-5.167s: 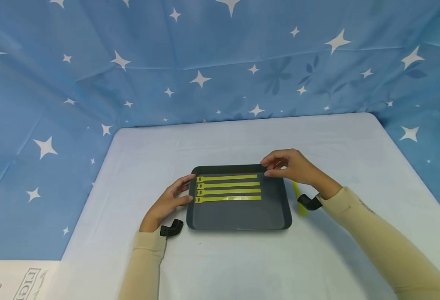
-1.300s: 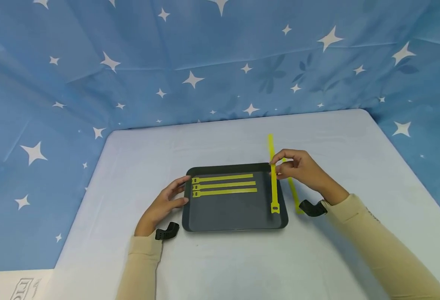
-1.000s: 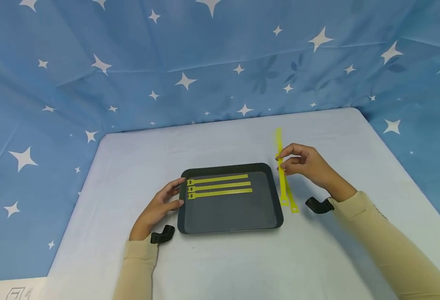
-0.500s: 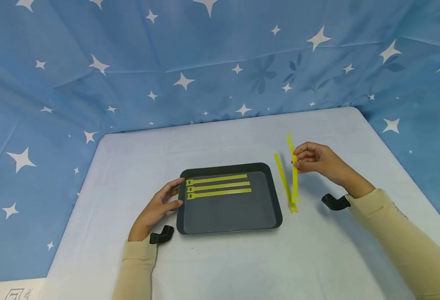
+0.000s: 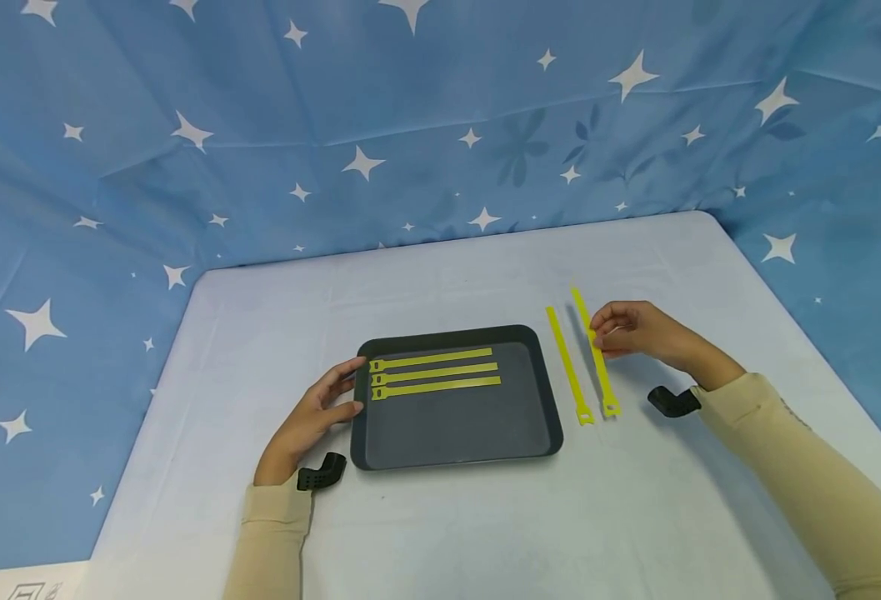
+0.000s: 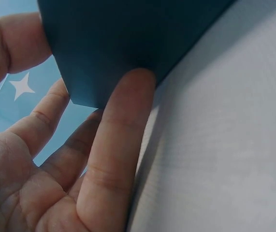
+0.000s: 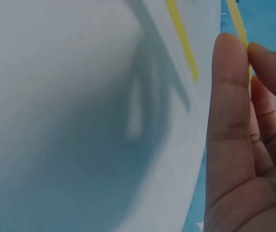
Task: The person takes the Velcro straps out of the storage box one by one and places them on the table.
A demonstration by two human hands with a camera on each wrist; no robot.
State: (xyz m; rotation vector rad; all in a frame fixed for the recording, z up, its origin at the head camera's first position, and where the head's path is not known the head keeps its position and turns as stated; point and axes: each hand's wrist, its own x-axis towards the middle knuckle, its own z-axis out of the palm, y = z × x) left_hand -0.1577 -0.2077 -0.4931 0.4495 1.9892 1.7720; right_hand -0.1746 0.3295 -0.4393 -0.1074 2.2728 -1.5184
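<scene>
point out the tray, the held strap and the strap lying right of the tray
Tray (image 5: 455, 427), head view: bare floor.
Held strap (image 5: 601, 372), head view: lower half of its band.
Lying strap (image 5: 568, 367), head view: middle of its band.

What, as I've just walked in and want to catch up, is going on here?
Someone is handling yellow straps with both hands at work. The right hand pinches one strap just above the table, to the right of a dark tray. A second strap lies on the table between that one and the tray. The left hand rests against the tray's left edge, and three straps lie side by side inside.
</scene>
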